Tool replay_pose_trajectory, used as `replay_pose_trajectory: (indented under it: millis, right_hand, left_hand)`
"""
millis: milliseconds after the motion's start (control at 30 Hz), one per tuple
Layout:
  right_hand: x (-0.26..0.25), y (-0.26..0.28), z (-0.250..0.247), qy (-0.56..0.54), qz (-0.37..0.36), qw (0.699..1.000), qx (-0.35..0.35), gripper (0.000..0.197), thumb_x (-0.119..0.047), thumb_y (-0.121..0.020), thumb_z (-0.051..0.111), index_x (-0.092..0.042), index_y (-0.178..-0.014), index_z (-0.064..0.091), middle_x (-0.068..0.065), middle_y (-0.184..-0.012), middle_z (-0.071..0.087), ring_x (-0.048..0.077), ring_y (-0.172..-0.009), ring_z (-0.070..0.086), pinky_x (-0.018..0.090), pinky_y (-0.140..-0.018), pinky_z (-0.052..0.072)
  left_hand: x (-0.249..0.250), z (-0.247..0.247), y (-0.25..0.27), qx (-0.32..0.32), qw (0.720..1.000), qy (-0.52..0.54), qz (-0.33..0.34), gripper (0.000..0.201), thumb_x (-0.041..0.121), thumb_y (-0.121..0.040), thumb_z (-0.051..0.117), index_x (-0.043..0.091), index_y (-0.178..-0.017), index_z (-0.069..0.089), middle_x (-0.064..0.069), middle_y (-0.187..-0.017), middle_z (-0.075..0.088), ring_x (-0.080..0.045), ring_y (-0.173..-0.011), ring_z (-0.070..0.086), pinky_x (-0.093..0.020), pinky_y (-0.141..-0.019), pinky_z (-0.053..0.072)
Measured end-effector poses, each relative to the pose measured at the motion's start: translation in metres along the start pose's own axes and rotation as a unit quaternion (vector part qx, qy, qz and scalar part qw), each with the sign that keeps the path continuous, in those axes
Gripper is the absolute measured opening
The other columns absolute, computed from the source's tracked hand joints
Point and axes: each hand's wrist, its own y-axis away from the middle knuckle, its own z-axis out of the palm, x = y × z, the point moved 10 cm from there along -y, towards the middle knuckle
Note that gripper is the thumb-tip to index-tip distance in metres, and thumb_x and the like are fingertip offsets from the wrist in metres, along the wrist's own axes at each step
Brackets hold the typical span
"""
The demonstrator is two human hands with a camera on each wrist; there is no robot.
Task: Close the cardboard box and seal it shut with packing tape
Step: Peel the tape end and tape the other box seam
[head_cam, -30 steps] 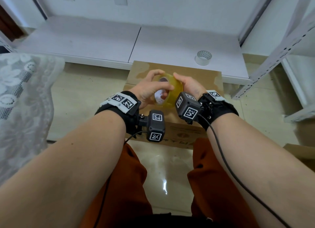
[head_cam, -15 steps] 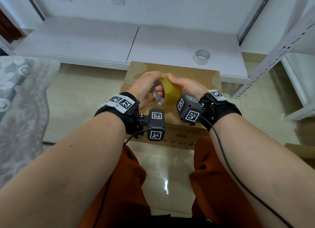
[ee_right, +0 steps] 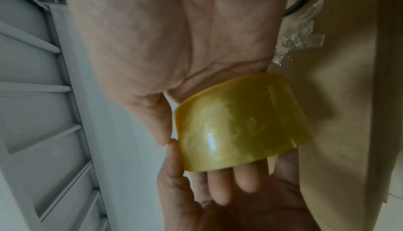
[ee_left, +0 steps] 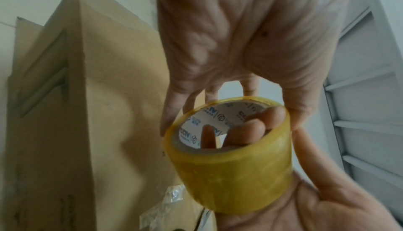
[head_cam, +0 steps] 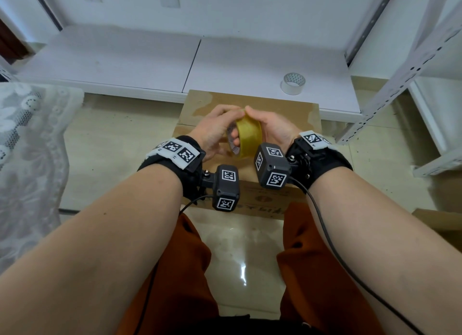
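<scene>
On a tiled floor (head_cam: 120, 144) before a low white shelf (head_cam: 225, 67), the cardboard box (head_cam: 295, 114) sits closed. The tape roll (head_cam: 250, 137) is gripped above it by both the left hand (head_cam: 212, 132) and right hand (head_cam: 275, 129); the loose end apparently must be found next.

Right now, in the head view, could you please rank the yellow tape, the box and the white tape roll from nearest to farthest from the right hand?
1. Yellow tape: held in the right hand.
2. Box: directly beneath the hands.
3. White tape roll: on the shelf beyond the box, to the right.
</scene>
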Motion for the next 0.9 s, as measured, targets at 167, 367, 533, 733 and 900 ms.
replay_pose_trajectory:
  millis: [167,367,533,733,900]
  right_hand:
    - [0.003,0.005,0.004,-0.009,0.015,1.000,-0.018,0.027,-0.026,-0.097,0.049,-0.002,-0.101,0.060,0.008,-0.080,0.066,0.019,-0.070,0.065,0.037,-0.077,0.053]
    - [-0.003,0.005,0.004,0.010,-0.007,1.000,-0.012,0.014,-0.010,-0.095,0.051,0.001,-0.095,0.060,0.006,-0.073,0.070,0.015,-0.065,0.068,0.030,-0.068,0.058]
    - [-0.004,0.009,0.002,0.011,-0.007,1.000,0.011,0.016,-0.016,-0.095,0.054,-0.002,-0.092,0.061,0.007,-0.071,0.066,0.017,-0.060,0.064,0.031,-0.065,0.057]
    - [0.003,0.010,-0.008,0.010,0.008,0.998,0.057,0.017,-0.021,-0.092,0.060,-0.004,-0.096,0.058,0.007,-0.062,0.056,0.019,-0.053,0.053,0.028,-0.059,0.048]
    - [0.006,0.005,-0.018,0.078,0.013,0.993,0.088,0.039,-0.033,-0.086,0.068,-0.002,-0.108,0.062,0.008,-0.057,0.053,0.018,-0.046,0.049,0.027,-0.052,0.046]
  left_hand:
    - [-0.001,0.003,-0.001,-0.006,1.000,-0.018,-0.003,0.033,0.039,-0.092,0.057,0.022,-0.119,0.052,-0.005,-0.087,0.051,-0.024,-0.083,0.057,-0.054,-0.074,0.056]
    - [0.000,0.002,-0.003,0.008,0.999,-0.052,0.000,0.028,0.047,-0.094,0.050,0.026,-0.112,0.052,-0.010,-0.098,0.057,-0.028,-0.085,0.059,-0.062,-0.075,0.054]
    - [0.001,0.000,-0.004,0.020,0.999,-0.030,-0.004,0.031,0.043,-0.094,0.046,0.025,-0.117,0.056,-0.011,-0.109,0.056,-0.033,-0.097,0.059,-0.062,-0.074,0.054]
    - [-0.004,-0.006,-0.008,0.012,0.999,-0.029,-0.012,0.028,0.032,-0.098,0.046,0.020,-0.119,0.059,-0.008,-0.120,0.059,-0.029,-0.108,0.060,-0.053,-0.092,0.051]
    - [-0.006,-0.008,-0.009,0.007,0.998,-0.054,-0.020,0.024,0.028,-0.100,0.045,0.024,-0.117,0.061,-0.004,-0.120,0.060,-0.025,-0.111,0.058,-0.049,-0.095,0.051]
